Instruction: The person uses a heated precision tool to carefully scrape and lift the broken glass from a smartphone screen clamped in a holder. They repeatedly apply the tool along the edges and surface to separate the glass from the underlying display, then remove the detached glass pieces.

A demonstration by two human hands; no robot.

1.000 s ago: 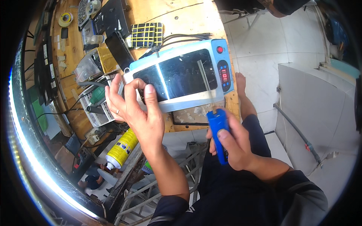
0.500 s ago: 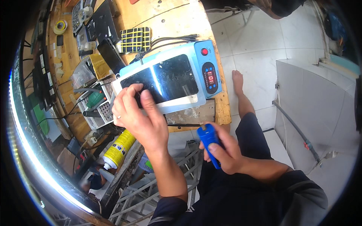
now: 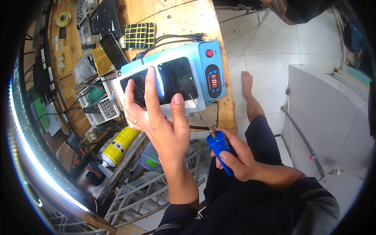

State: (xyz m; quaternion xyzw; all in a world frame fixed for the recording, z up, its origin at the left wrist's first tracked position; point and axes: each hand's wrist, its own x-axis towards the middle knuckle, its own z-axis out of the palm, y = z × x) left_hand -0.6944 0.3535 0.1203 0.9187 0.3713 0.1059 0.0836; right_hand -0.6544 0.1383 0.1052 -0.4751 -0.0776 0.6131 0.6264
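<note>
A tablet with a black screen and white border lies on a blue heating plate machine, which has a red button and a lit red display. Over the tablet's left part and lower edge my left hand is spread, fingertips at the glass, holding nothing. My right hand wraps round a blue handheld tool, thumb on its side. From the tool's brass-coloured collar a thin metal shaft runs up to the tablet's lower right corner; whether its tip touches is unclear.
Left of the machine stand a white basket of tools and a yellow spray can. Behind it lie a yellow-black checked case, black cables and a dark phone. The wooden bench ends just right of the machine.
My left hand has spread its fingers and shifted up and right over the tablet. The tool in my right hand has turned, its shaft swinging from pointing left up to the tablet's corner.
</note>
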